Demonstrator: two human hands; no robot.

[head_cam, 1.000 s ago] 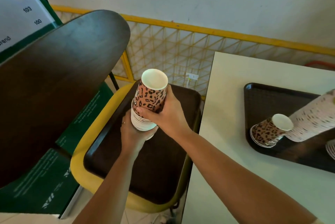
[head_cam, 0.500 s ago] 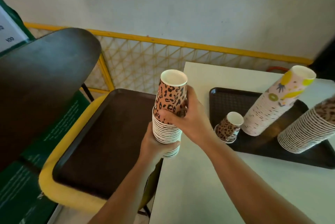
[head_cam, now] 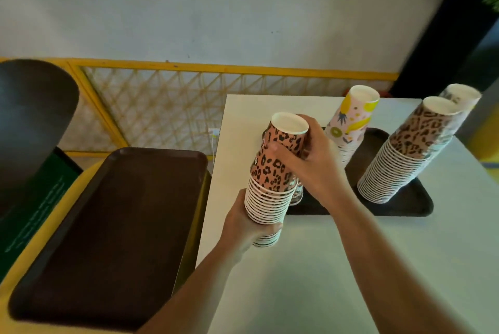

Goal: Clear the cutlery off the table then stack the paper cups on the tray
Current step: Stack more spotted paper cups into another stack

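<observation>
Both hands clamped on the tall leopard-print paper cup stack (head_cam: pixel 272 171) at frame centre, left hand (head_cam: pixel 249 225) low, right hand (head_cam: pixel 310 160) high: risks buckling mid-stack, toppling neighbouring stacks on the dark brown plastic tray (head_cam: pixel 405 206)

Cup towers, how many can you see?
4. One leopard stack held in both hands above the table edge. Three stand on the tray: a fruit-print stack, a leopard stack, and a paler stack behind it, mostly hidden.

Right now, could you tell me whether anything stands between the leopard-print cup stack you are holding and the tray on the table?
Nothing blocks the way. Both hands hold the leopard-print cup stack just left of the tray on the table. A small cup sits at the tray's near-left end, mostly hidden behind the stack, so that spot is taken.
</observation>
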